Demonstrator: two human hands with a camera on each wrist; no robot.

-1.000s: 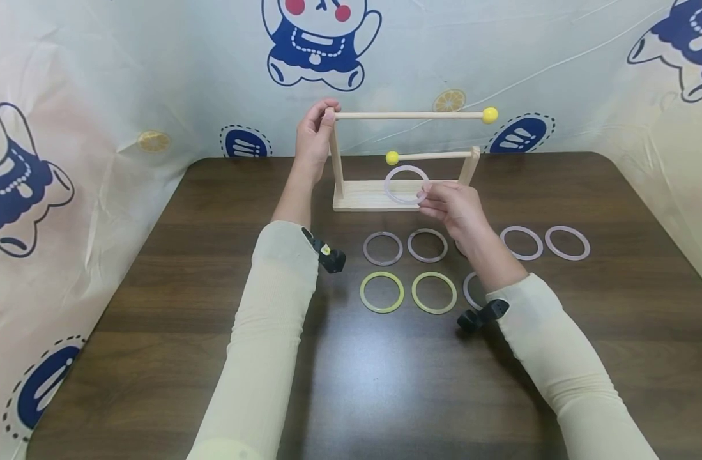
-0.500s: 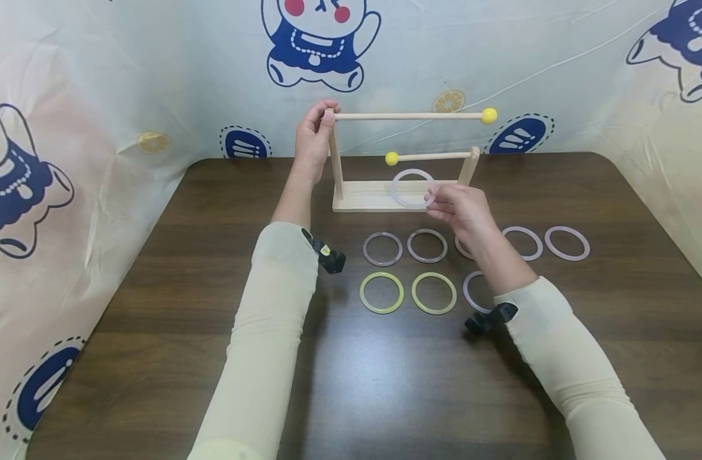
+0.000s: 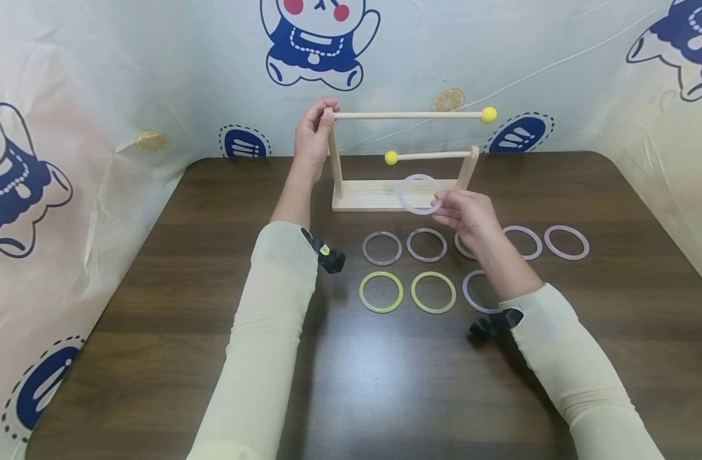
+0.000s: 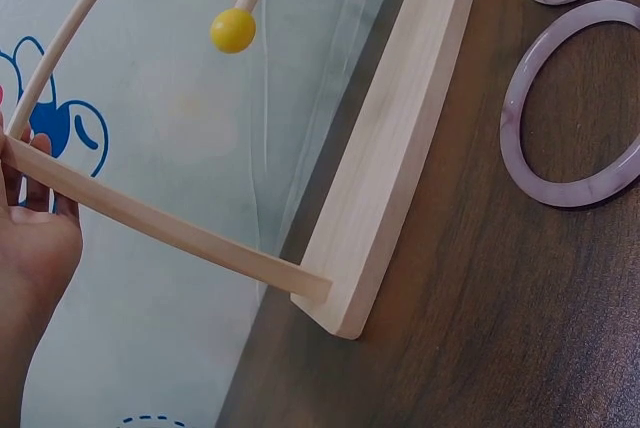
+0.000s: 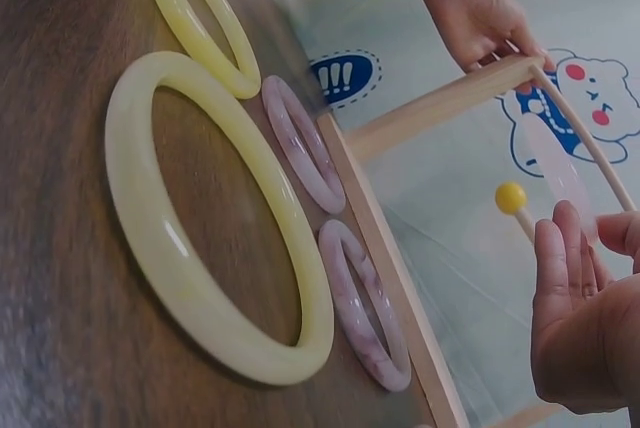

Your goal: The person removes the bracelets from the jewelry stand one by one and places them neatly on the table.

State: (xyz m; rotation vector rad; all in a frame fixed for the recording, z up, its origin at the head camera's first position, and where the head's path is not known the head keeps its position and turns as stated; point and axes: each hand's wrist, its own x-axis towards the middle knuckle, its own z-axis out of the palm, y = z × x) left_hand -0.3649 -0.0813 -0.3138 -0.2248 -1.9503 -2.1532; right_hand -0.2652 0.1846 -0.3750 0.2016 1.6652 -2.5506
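A pale wooden rack stands at the back of the table, its flat base (image 3: 365, 195) on the tabletop. My left hand (image 3: 312, 145) grips the top of its left post (image 4: 160, 223), beside the long upper rod (image 3: 408, 115) with a yellow ball end. A shorter lower rod (image 3: 434, 156) juts left from the right post, also tipped with a yellow ball (image 5: 511, 197). My right hand (image 3: 473, 217) pinches a pale lilac bangle (image 3: 400, 194) between thumb and fingers. This bangle is upright in front of the base, below the lower rod and apart from it. Neither rod carries a bangle.
Two rows of bangles lie before the rack: lilac ones (image 3: 585, 243) behind, two yellow ones (image 3: 363, 292) and a lilac one (image 3: 467, 292) in front. My right forearm partly covers some. A printed cloth (image 3: 184, 76) hangs behind the table.
My right hand has drawn the bangle slightly right and down, away from the lower rod's ball. The left hand and the rack have stayed put.
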